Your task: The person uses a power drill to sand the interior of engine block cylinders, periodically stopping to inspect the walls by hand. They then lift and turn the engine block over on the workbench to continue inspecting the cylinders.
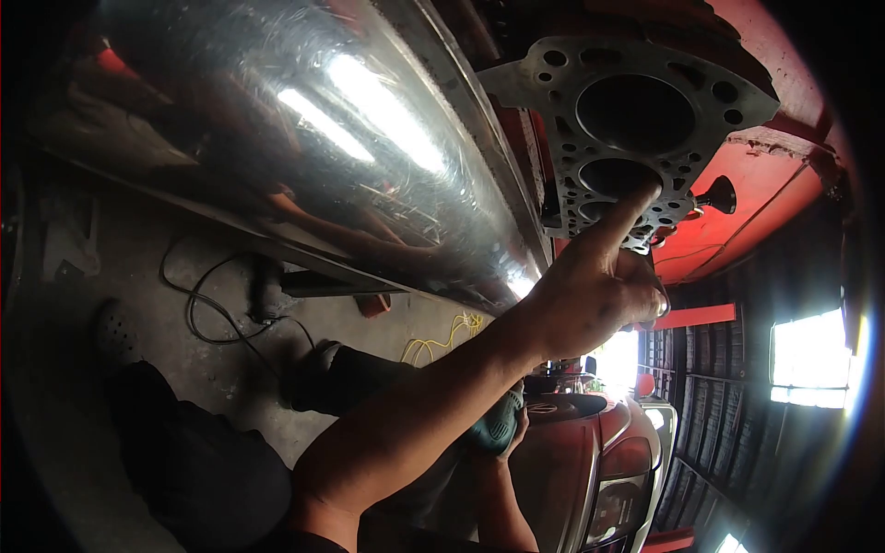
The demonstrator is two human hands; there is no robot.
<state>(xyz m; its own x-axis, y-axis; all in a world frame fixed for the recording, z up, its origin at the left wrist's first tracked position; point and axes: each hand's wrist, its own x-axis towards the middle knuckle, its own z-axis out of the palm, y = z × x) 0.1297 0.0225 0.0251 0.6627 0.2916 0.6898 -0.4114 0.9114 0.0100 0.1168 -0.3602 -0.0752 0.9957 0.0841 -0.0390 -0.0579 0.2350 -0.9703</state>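
Observation:
My left hand [595, 290] reaches up from the lower left to a grey metal engine block [553, 101] with round bores and small holes. One finger is stretched out over the face, its tip beside a middle bore; the other fingers are bent, with nothing visible in them. Further back, partly behind my left forearm, my right hand [520, 433] is wrapped round a dark green tool [498, 424] with slots in its casing. A dark valve-shaped piece [719, 195] sticks out beside the block.
A large shiny, scratched metal surface [277, 138] fills the upper left. Below are a black cable [195, 300], a yellow cord [424, 348] and dark-clothed legs [194, 461]. Red panels [751, 194] flank the block. A vehicle [553, 461] stands at the lower right.

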